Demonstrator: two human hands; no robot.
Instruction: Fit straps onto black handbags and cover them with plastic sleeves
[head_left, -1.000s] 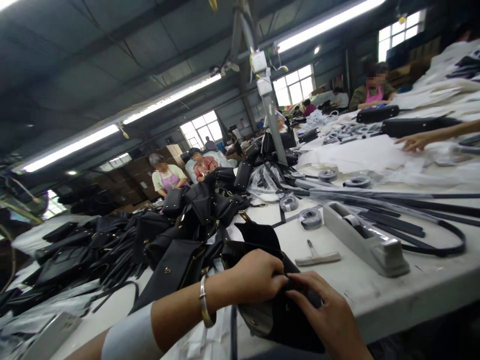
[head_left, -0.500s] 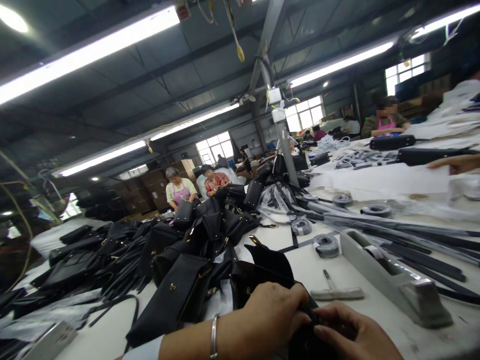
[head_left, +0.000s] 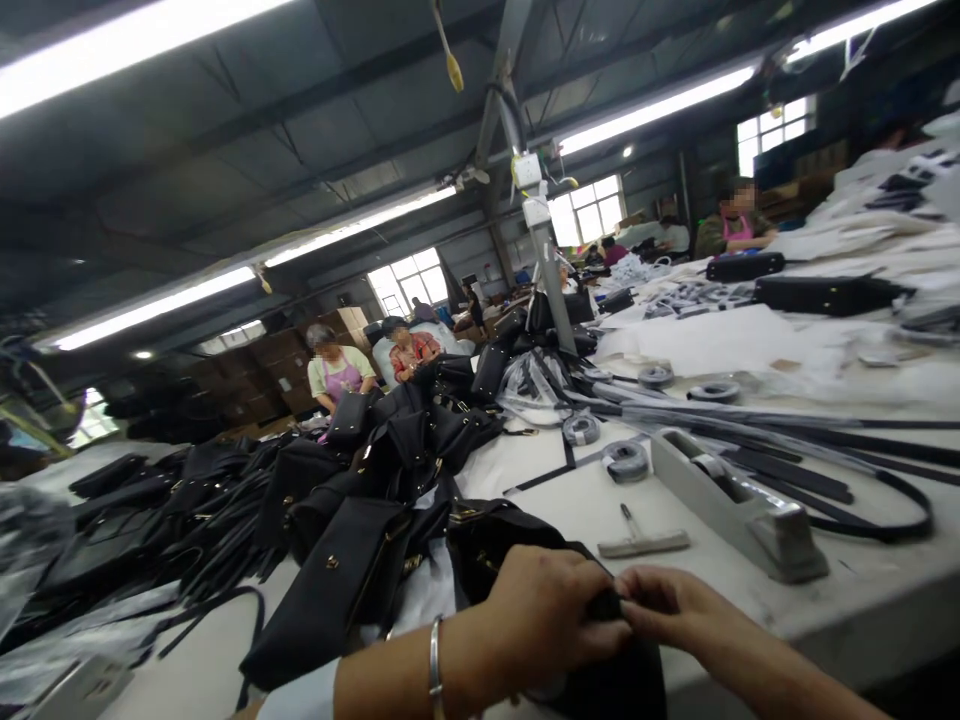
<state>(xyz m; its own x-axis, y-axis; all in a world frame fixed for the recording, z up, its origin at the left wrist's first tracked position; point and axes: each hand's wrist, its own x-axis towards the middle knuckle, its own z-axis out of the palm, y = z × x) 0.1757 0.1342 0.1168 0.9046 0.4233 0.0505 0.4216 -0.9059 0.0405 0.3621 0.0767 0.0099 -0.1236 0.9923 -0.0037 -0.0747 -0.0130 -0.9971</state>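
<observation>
My left hand point(head_left: 551, 615), with a silver bangle at the wrist, is closed on the edge of a black handbag point(head_left: 517, 525) at the front of the table. Right beside it my right hand point(head_left: 671, 605) pinches the same black edge, the fingertips of both hands nearly meeting. What lies between the fingers is mostly hidden. The bag gapes open behind my left hand and shows a gold zip. Left of it lies another black handbag point(head_left: 322, 580) with a gold clasp.
Black bags point(head_left: 405, 430) are heaped at the left and centre. A grey tape dispenser point(head_left: 739, 505), a T-shaped metal tool point(head_left: 643, 540), coiled straps point(head_left: 624, 460) and long black straps point(head_left: 787, 430) lie to the right. A post point(head_left: 551, 280) rises beyond. Co-workers sit across the table.
The view has shifted, with the scene sliding left. The bag's raised flap has dropped lower. Both hands stay on its edge. Another person's hand at the far right is out of view.
</observation>
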